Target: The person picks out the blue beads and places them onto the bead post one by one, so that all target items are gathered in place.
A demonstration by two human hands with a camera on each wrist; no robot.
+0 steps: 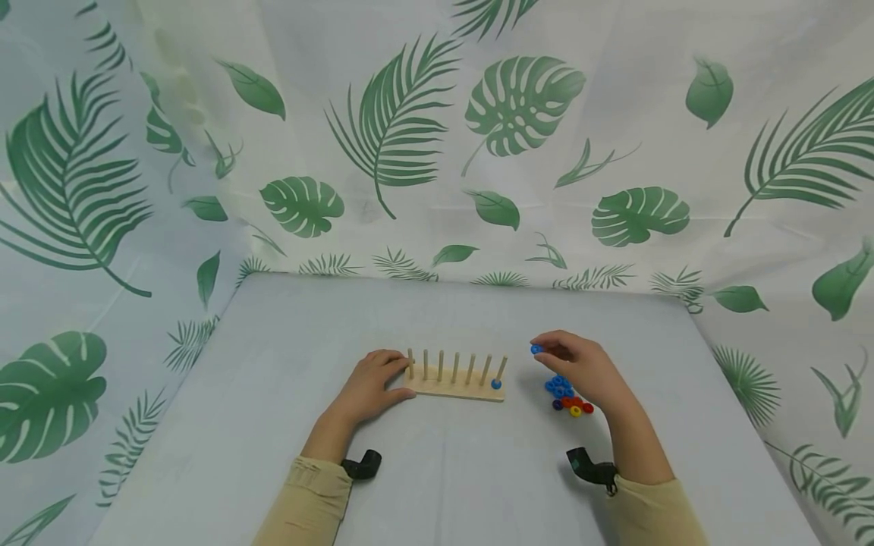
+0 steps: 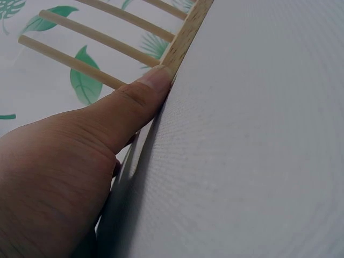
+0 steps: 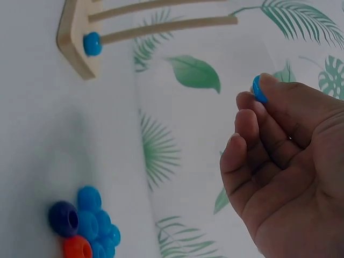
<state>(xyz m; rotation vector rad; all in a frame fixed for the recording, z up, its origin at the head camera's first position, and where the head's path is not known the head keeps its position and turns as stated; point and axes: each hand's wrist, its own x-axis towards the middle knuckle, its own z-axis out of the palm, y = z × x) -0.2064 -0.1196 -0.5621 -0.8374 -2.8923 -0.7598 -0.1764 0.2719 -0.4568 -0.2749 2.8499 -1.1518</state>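
A wooden peg board [image 1: 454, 389] with a row of upright pegs lies on the table. Its left end is gripped by my left hand [image 1: 372, 384], the thumb [image 2: 156, 80] along the front edge and the other fingers toward the back. One blue bead [image 3: 92, 44] sits at the foot of the rightmost peg. Up in the air, right of the board, my right hand [image 1: 580, 368] pinches another blue bead [image 3: 259, 89] between thumb and forefinger. Below that hand is a cluster of loose beads: several blue beads [image 1: 560, 385], some red beads [image 3: 78, 248], a dark blue bead [image 3: 63, 219] and a yellow bead [image 1: 576, 412].
A white cloth [image 1: 444, 470] covers the table. Behind and at both sides hang white curtains [image 1: 423, 227] printed with green leaves. Black wrist cameras [image 1: 365, 464] are strapped at both sleeve cuffs.
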